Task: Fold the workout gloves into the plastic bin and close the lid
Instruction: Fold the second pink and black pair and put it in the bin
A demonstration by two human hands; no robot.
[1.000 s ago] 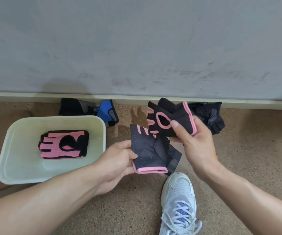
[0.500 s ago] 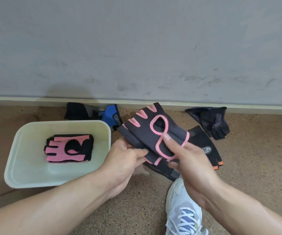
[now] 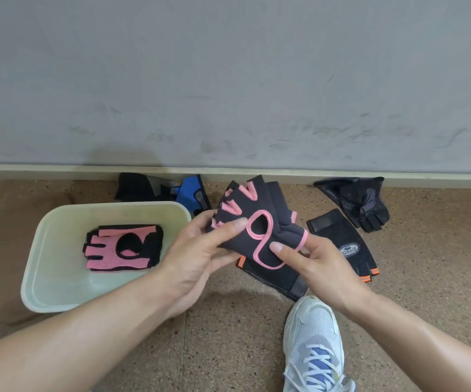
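Both hands hold a stacked pair of black gloves with pink trim just right of the pale plastic bin. My left hand pinches the finger end with its thumb on top. My right hand grips the wrist end, thumb pressed on the pink loop. Inside the bin lies a folded pink and black glove pair. Black mesh gloves with orange stripes lie on the floor under and right of my hands. No lid is in view.
A black and blue glove pair lies behind the bin at the wall base. Dark black gloves lie at the back right. My white sneaker sits below my hands on the speckled floor. A grey wall closes the far side.
The two pink-trimmed gloves, held apart a second ago, are now laid one on the other. Both hands have shifted their grip and moved slightly toward the bin.
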